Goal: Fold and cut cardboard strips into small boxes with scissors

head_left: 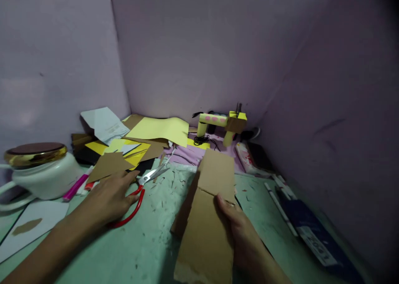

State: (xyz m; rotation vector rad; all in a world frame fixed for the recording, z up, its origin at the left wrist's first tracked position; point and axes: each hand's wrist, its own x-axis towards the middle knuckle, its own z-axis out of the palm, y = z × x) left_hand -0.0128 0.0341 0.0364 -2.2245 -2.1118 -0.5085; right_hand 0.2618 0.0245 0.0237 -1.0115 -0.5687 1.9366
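My right hand [241, 230] grips a long folded piece of brown cardboard [208, 230] by its right side, thumb on top. The cardboard has a crease across it, a side wall folded down on the left and a torn near edge. Over on the left, my left hand [115, 194] has its thumb and fingers around part of the red handles of a pair of scissors [139, 197]. The slightly parted metal blades point away to the right, low over the green tabletop [149, 242]. Some fingers of both hands are hidden.
Paper and cardboard sheets [158, 129] pile up at the back left. A white lidded pot [43, 176] and a pink marker [75, 188] stand left. Behind is a yellow paper-and-cardboard model [213, 120]; a phone [260, 155] and blue case [321, 238] lie right.
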